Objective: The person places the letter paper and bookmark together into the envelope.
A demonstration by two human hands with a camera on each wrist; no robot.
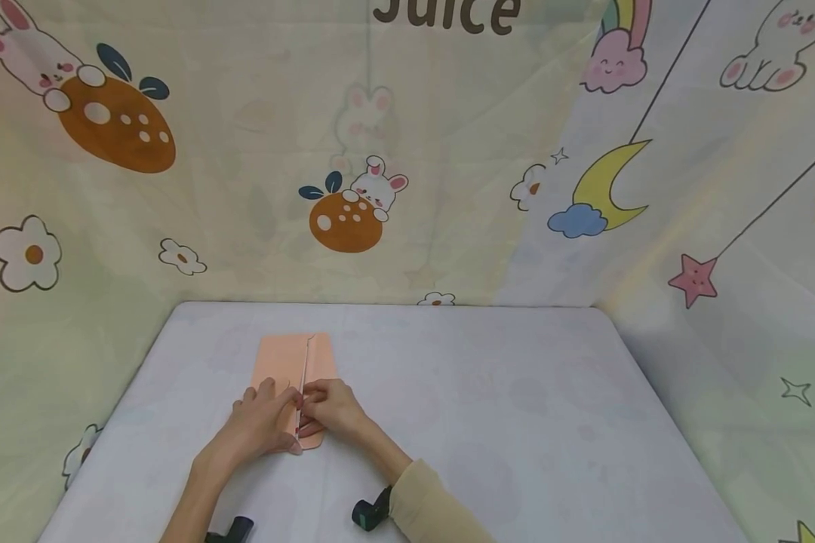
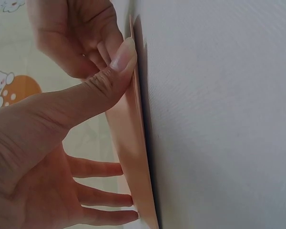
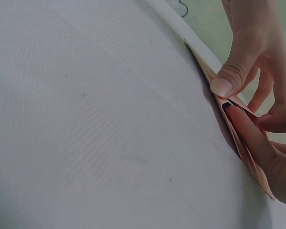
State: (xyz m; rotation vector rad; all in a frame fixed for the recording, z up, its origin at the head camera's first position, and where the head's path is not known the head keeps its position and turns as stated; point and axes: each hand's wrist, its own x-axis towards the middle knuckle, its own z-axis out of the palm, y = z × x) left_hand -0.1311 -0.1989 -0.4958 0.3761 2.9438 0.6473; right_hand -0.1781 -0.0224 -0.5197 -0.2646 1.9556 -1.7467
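Note:
A flat peach-coloured paper envelope [image 1: 278, 358] lies on the left half of the table, with a pale-edged seam running lengthwise right of its middle. My left hand [image 1: 258, 426] rests on its near left part. In the left wrist view the thumb presses at the near edge, and the other fingers [image 2: 102, 198] lie spread and fairly straight against the paper. My right hand [image 1: 339, 411] pinches the envelope along the seam. One right finger [image 3: 250, 133] reaches into the gap between the paper layers in the right wrist view. The inside is mostly hidden.
A white-covered table [image 1: 516, 407] spreads to the right of the envelope. Behind and beside it hang printed cloth walls [image 1: 244, 151] with rabbits, flowers and a moon. Black wrist devices [image 1: 372, 513] show near both wrists, and a beige sleeve [image 1: 438, 509] covers the right forearm.

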